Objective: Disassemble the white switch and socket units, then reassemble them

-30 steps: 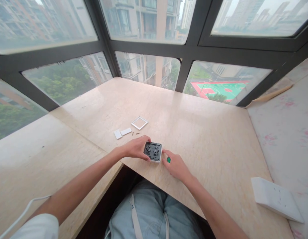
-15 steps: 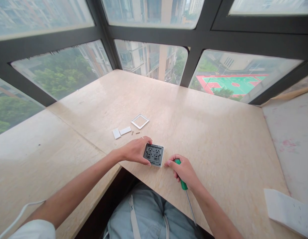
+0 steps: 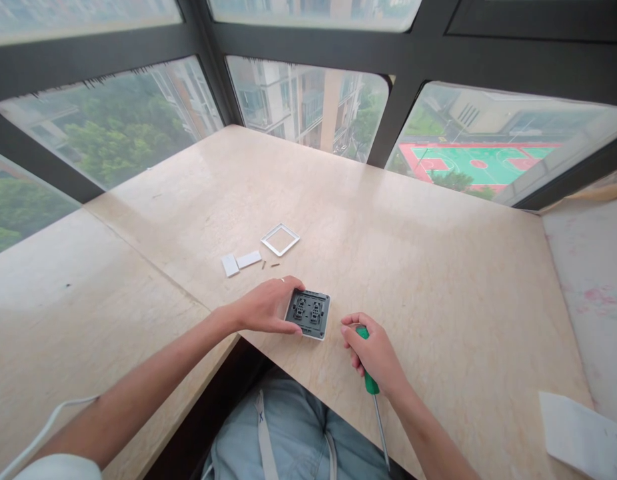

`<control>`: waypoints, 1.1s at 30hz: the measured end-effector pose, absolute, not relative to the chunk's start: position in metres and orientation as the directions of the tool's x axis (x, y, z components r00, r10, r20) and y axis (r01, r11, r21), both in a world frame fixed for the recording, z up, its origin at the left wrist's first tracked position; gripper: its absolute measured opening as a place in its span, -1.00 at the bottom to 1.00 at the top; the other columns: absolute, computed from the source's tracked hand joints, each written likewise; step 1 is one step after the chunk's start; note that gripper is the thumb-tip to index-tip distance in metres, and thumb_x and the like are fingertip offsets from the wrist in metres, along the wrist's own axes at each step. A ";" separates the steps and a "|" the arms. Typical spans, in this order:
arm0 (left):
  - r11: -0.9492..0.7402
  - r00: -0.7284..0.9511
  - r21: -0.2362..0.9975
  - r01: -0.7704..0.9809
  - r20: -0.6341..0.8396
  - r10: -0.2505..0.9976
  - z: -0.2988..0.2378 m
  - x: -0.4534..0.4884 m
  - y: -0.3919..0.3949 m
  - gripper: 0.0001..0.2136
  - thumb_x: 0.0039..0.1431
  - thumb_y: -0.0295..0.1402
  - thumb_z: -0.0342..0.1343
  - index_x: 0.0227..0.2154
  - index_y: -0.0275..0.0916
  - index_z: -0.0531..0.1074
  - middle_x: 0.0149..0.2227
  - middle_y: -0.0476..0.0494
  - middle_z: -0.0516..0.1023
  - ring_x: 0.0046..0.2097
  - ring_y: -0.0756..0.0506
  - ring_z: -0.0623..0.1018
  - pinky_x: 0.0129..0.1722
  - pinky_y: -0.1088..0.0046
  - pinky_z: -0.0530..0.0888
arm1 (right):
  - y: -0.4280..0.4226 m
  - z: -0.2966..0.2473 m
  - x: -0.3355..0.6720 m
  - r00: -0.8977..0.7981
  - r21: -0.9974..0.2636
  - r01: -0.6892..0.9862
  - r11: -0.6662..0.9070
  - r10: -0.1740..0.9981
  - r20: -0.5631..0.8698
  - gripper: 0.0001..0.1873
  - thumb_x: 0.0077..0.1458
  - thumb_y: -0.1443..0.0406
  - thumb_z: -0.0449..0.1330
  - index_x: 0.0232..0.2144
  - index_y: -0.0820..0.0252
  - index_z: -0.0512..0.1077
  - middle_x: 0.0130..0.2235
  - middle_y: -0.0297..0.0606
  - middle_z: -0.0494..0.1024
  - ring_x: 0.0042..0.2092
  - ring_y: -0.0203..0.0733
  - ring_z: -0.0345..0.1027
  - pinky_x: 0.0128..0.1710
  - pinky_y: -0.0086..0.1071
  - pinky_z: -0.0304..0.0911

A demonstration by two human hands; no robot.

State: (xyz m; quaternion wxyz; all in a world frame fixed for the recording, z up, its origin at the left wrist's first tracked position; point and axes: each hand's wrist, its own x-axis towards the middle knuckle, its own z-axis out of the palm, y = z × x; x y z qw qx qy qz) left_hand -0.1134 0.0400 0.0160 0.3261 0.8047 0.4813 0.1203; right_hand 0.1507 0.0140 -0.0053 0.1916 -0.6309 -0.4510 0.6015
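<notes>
My left hand (image 3: 268, 307) grips a square wall switch (image 3: 308, 313) by its left side, thumb at the near edge and fingers at the far edge. The switch's dark inner face with two rocker mechanisms points up, and a white rim shows along its right side. To its right, my right hand (image 3: 371, 350) is closed around the green handle of a screwdriver (image 3: 371, 383), whose metal shaft points back toward my lap. The right thumb and forefinger are near each other; whether they pinch something small I cannot make out.
Beyond the switch lie a white square frame (image 3: 280, 252), two white rocker covers (image 3: 249, 259) and two small screws (image 3: 275, 265) on the beige stone ledge (image 3: 438, 267). A white socket panel (image 3: 578, 433) sits at the right. Windows with dark frames (image 3: 308, 50) border the ledge.
My right hand, with the screwdriver, has moved a little right, away from the switch. The left hand keeps its hold on the switch. The camera view has shifted slightly.
</notes>
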 end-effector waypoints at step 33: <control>-0.533 0.518 0.435 0.726 0.164 0.839 0.008 -0.113 0.045 -0.25 -0.03 -0.03 0.20 0.22 -0.26 0.24 0.11 -0.38 0.54 0.05 -0.34 0.60 -0.01 0.15 0.57 | 0.012 -0.010 0.151 -0.135 -0.776 0.353 -0.523 0.792 -0.595 -0.66 0.01 0.09 0.15 -0.19 0.13 0.37 -0.49 -0.47 0.42 -0.70 -0.36 0.24 -0.81 -0.51 0.08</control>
